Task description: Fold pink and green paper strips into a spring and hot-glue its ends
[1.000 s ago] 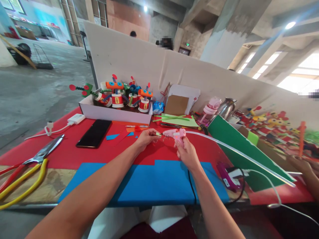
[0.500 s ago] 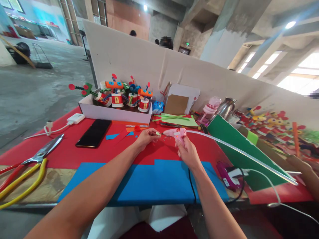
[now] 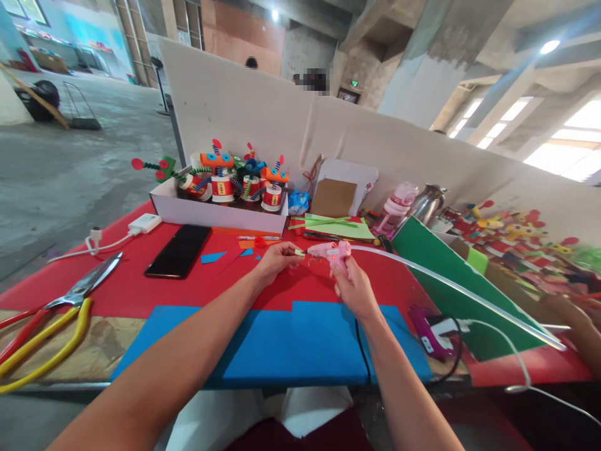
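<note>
My right hand [image 3: 351, 283] is closed around the handle of a pink hot glue gun [image 3: 332, 252], its nozzle pointing left. A long clear glue stick [image 3: 436, 270] runs out of its back toward the right. Between the fingertips of my left hand [image 3: 277, 260] is a small pale yellow-green paper piece [image 3: 299, 252], right at the nozzle tip; whether the two touch I cannot tell. Beneath both hands lies red sheet material [image 3: 225, 291], with blue sheets [image 3: 291, 351] nearer me. Small blue paper scraps [image 3: 212, 257] and a red ring-shaped piece [image 3: 259, 242] lie left of my left hand.
At the left are large shears [image 3: 79, 291], a black phone [image 3: 178, 252] and a white charger [image 3: 144, 223]. A white box [image 3: 216, 219] of paper-cup figures stands behind. A green board [image 3: 462, 288] leans at the right, beside a purple power block [image 3: 432, 333]. Another person's hand [image 3: 566, 310] shows far right.
Both hands keep nearly the same pose, glue gun nozzle at the paper piece. The view has shifted very slightly. At the far right, the other person's hand has moved a little.
</note>
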### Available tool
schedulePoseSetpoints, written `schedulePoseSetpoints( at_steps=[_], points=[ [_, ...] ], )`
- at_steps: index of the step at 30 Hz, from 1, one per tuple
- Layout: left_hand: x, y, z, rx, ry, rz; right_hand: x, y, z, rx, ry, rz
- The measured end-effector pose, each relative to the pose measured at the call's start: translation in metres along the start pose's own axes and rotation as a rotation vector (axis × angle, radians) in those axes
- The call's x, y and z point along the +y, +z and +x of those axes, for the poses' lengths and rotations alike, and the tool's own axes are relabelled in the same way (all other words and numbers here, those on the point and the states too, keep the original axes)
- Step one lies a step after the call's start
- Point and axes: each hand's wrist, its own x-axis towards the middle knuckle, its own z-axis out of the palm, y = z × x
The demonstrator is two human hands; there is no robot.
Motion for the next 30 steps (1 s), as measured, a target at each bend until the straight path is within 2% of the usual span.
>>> schedulePoseSetpoints(
  at_steps=[11, 30],
  points=[
    [0.0011, 0.0010, -0.0010, 0.007, 0.006, 0.008, -0.0079, -0.0031, -0.0022, -0.050, 0.081, 0.030],
    [0.0042, 0.0023, -0.0030, 0.004, 0.004, 0.032, -0.0011, -0.0036, -0.0028, -0.011, 0.029, -0.024]
  ],
)
